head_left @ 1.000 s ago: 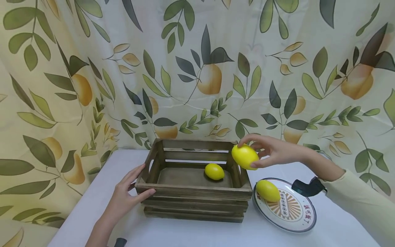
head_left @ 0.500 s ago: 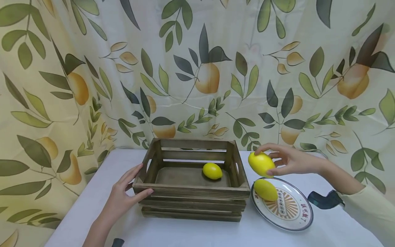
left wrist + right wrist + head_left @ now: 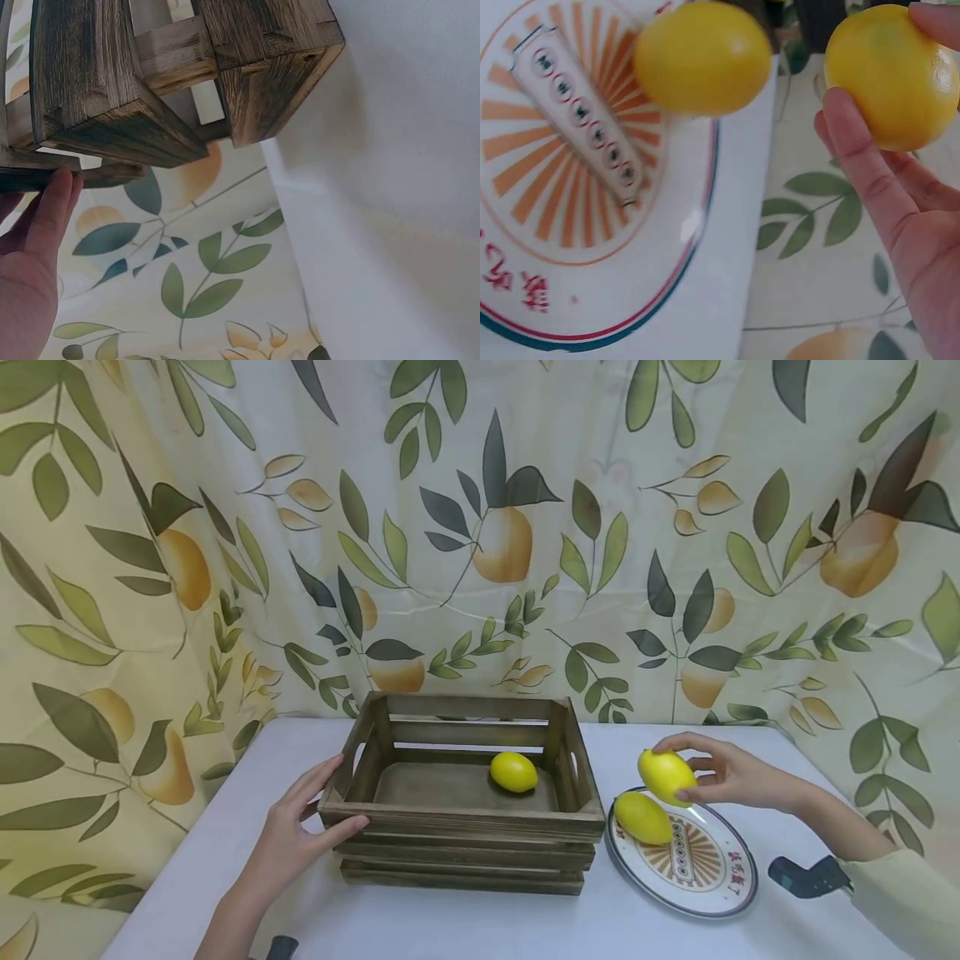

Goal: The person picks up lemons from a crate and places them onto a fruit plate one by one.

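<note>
My right hand (image 3: 738, 774) pinches a yellow lemon (image 3: 666, 776) between thumb and fingers, above the far part of a round plate (image 3: 723, 881). Another lemon (image 3: 642, 818) lies on the plate's left side, just below the held one. A wooden crate (image 3: 465, 831) stands left of the plate, with one lemon (image 3: 513, 772) inside on its floor towards the right. My left hand (image 3: 296, 831) holds the crate's front left corner, thumb on the front rim and fingers along the left side. In the left wrist view, fingertips (image 3: 61, 180) touch the crate's edge.
A white tabletop (image 3: 420, 931) lies under the crate and plate. Behind and to the left hangs a curtain (image 3: 465, 635) printed with leaves and fruit. The plate's left rim stands close to the crate's right side.
My right hand has carried the lemon from above the crate's right rim rightward and down to above the plate. My left hand has stayed on the crate's corner.
</note>
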